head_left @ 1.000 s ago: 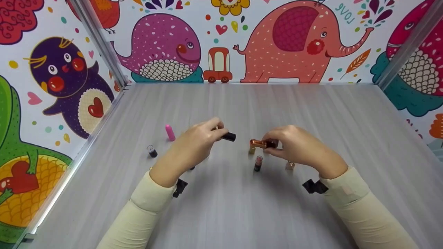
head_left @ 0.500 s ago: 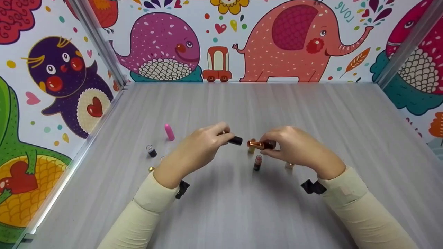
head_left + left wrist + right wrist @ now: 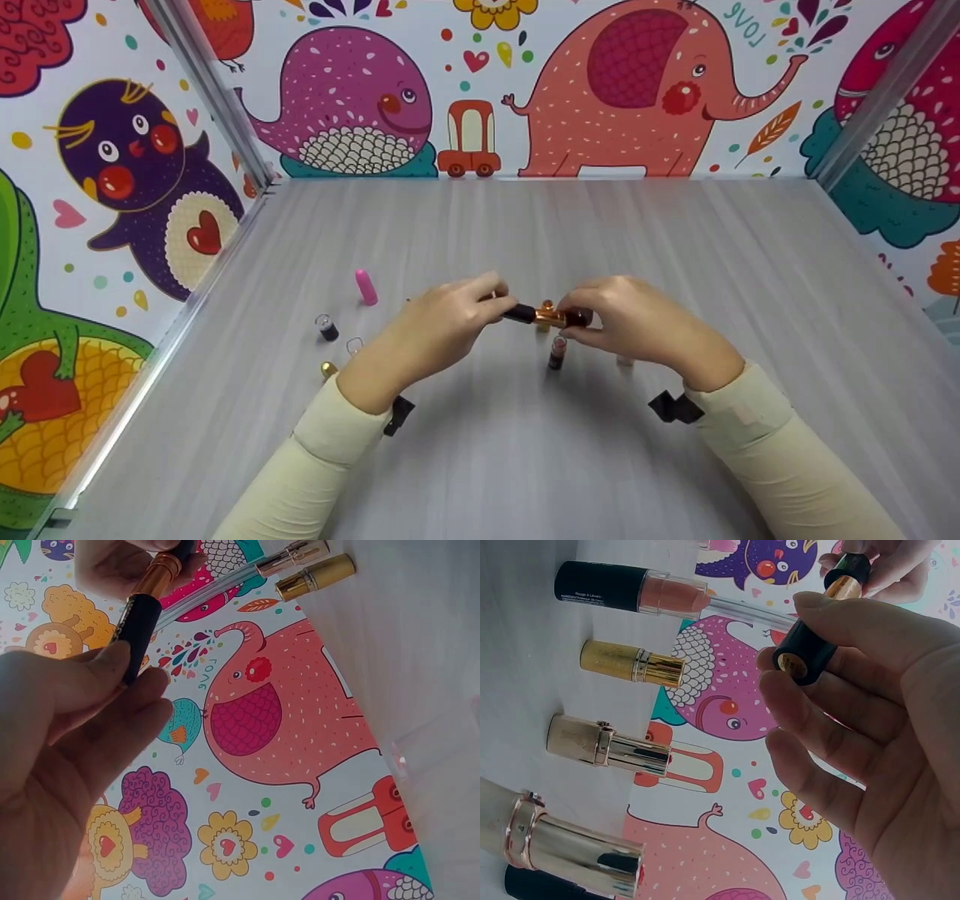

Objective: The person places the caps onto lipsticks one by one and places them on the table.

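My left hand (image 3: 450, 319) pinches a black lipstick cap (image 3: 137, 630) between thumb and fingers. Opposite it, my right hand (image 3: 630, 319) holds the dark base of a lipstick (image 3: 810, 649), its copper-coloured collar (image 3: 550, 316) pointing left. Cap and collar meet end to end above the table, with part of the copper still showing between them. Just below the right fingertips stands a lipstick with a black base and a peach-pink upper part (image 3: 556, 353). A gold lipstick (image 3: 615, 661) stands behind the held one and is partly covered by it in the head view.
To the left stand a pink tube (image 3: 366, 287), a black piece with a clear top (image 3: 327, 328), a clear cap (image 3: 355, 345) and a gold rounded item (image 3: 328, 369) by the left forearm. More gold lipsticks (image 3: 577, 741) show in the right wrist view. Printed panels (image 3: 480, 60) wall the table.
My left hand has moved right and slightly down, bringing the black cap from a gap apart onto the copper collar. The right hand has shifted slightly left.
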A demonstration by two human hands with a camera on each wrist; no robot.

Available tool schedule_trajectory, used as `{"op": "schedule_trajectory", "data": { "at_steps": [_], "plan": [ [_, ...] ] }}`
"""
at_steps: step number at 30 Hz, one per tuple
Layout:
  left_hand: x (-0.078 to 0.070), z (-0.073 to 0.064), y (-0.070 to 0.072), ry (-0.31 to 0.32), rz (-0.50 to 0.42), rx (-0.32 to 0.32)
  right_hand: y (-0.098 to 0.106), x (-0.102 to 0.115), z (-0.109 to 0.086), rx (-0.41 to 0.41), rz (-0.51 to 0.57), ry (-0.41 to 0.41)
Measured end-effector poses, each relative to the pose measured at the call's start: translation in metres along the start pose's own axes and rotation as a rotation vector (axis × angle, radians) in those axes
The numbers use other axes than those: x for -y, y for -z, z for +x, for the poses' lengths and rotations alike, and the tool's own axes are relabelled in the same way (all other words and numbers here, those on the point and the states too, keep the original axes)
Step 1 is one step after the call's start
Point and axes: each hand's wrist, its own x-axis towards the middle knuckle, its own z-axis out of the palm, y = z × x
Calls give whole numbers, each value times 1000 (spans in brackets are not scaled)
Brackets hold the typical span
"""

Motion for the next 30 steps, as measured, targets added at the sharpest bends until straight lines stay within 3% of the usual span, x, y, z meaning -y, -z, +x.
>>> {"op": "schedule_trajectory", "data": {
  "at_steps": [10,19,30],
  "plan": [
    [-4,2,-1,1,-24,20,1,7,2,17,-26,-6],
    [-5,2,-1,-23,-37,8,-1,9,3,-68,24,61],
    [-6,2,-3,-49,-38,-15,-5,10,4,-116,42,134]
  ]
}}
